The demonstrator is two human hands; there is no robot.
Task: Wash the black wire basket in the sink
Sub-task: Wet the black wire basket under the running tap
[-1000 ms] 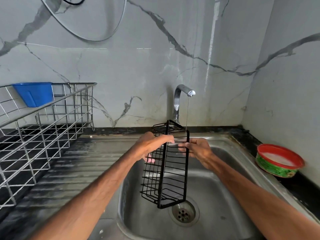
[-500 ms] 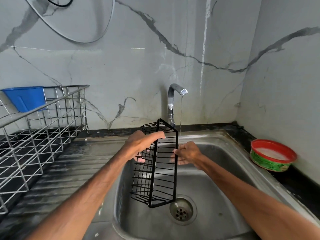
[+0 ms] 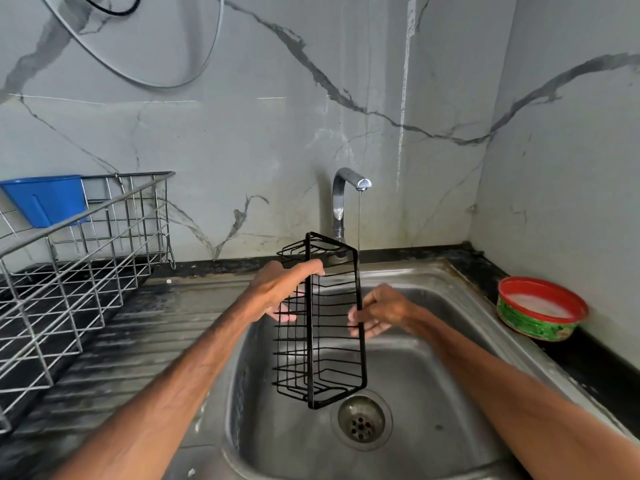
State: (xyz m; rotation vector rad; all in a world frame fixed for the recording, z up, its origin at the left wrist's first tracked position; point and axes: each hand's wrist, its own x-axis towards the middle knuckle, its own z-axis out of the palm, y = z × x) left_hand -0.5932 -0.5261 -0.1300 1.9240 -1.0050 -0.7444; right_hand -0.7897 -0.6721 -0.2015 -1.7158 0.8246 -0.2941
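Steel sink (image 3: 467,341) below, tap (image 3: 341,188) running thinly: the black wire basket (image 3: 310,358) hangs on end over the bowl. Left grip (image 3: 277,292) curls round its left rim up high; right grip (image 3: 381,311) pinches the right rim lower down

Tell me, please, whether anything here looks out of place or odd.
Nothing looks damaged or spilled; the black wire basket is only held on end over the sink by the left hand and right hand.

Motion blur hides whether the fingers (image 3: 367,329) of the right hand (image 3: 384,310) grip the black wire basket (image 3: 310,341).
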